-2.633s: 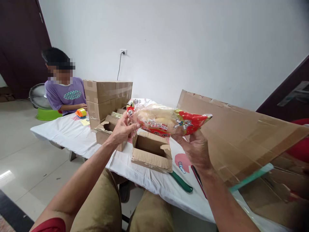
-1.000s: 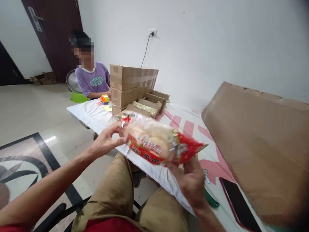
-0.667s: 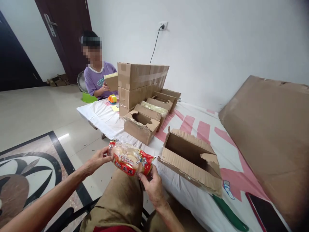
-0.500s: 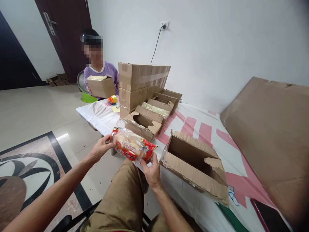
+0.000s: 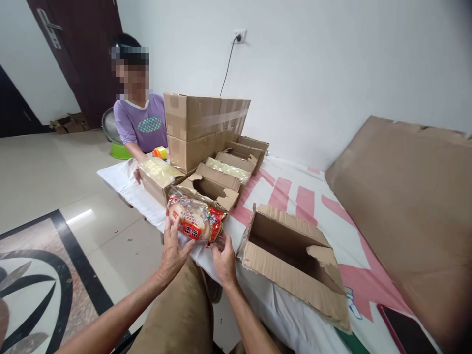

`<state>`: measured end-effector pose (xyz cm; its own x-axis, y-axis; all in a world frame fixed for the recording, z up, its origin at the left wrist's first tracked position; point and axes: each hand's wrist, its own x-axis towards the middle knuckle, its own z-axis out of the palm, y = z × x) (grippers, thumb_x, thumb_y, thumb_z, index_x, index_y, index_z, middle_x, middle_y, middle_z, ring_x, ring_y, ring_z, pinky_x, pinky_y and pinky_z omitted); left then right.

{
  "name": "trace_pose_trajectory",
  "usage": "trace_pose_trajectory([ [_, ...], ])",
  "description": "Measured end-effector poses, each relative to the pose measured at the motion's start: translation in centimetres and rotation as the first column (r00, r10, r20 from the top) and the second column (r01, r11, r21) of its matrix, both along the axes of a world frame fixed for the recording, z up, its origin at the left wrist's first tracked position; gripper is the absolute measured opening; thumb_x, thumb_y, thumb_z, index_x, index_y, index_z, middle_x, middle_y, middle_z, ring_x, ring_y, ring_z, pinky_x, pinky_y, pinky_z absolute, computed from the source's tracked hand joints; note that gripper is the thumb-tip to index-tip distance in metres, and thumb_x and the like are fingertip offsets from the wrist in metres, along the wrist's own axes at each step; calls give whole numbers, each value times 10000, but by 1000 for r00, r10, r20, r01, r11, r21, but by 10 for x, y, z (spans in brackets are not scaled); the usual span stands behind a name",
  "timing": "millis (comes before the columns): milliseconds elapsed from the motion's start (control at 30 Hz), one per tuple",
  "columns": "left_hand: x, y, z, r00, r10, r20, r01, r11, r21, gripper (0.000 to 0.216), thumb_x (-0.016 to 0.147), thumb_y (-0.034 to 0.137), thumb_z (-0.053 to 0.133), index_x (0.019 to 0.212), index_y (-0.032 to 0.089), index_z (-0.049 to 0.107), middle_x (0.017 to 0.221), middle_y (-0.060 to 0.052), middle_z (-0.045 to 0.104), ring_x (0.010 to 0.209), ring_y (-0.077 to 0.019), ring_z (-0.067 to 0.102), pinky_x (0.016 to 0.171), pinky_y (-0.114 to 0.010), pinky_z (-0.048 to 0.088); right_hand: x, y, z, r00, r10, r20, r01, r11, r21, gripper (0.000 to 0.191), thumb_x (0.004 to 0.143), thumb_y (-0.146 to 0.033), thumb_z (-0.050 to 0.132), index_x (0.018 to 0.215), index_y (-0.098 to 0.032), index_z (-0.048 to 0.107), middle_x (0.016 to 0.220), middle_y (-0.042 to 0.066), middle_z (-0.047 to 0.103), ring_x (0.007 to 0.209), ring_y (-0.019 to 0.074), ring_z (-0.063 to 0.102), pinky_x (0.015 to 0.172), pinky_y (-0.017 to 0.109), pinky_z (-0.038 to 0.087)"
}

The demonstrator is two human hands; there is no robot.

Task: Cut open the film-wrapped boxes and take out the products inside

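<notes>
A clear and red printed snack packet (image 5: 195,219) with pale round pieces inside is held between my hands, tilted, above the near table edge. My left hand (image 5: 175,248) has its fingers and spread thumb against the packet's near left side. My right hand (image 5: 224,256) pinches the packet's right end near the bottom corner. Just behind the packet stands a cardboard box with a torn opening (image 5: 212,189). To the right of my right hand lies an open cardboard box (image 5: 291,280) with ragged flaps and a dark interior.
A person in a purple shirt (image 5: 145,123) sits across the table, one hand at a box topped with clear wrap (image 5: 158,174). Stacked taped boxes (image 5: 199,120) stand behind. A large cardboard sheet (image 5: 398,196) leans at right, near a phone (image 5: 405,329). Orange tape (image 5: 160,152) lies by the stack.
My left hand has shifted from the packet's left end to its near side, and the packet has turned somewhat. The other person has lowered the wrapped box onto the table. The view has shifted slightly.
</notes>
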<state>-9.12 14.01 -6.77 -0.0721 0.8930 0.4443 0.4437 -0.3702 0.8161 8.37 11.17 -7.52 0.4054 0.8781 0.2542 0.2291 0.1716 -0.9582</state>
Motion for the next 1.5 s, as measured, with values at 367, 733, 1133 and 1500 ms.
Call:
trace_pose_trajectory([
  [367,22,27,-3,996,49,-69,-38,987,153,792,865,337,730,1562,271,360,1718,-168,212,1619,-359,200,1293,-609,247,-2,1,-28,995,-96,19,96,995,27,516,875,-296,533,1384,-213,547,1371,127,688,1254,256,653,1045,425,553],
  [733,55,70,-7,998,45,-54,-34,983,182,814,821,300,752,1537,230,370,1700,-199,227,1605,-380,221,1285,-612,255,-6,0,-42,974,-175,146,170,984,45,619,929,-337,510,1527,-191,438,1497,185,581,1111,259,696,1062,477,534],
  [1133,102,124,2,1000,15,-13,-13,991,130,850,755,220,761,1514,185,379,1717,-225,161,1630,-389,141,1309,-579,191,-4,0,-46,976,-159,146,160,987,4,661,921,-331,539,1559,-220,407,1454,182,596,1114,269,689,1010,472,569],
  [1500,100,145,25,997,-56,-61,55,998,-15,927,709,266,782,1533,138,377,1720,-249,136,1625,-394,162,1311,-539,204,-6,1,-28,978,-67,199,55,996,64,640,923,-215,454,1558,-162,402,1508,206,555,1305,272,612,1068,468,546],
])
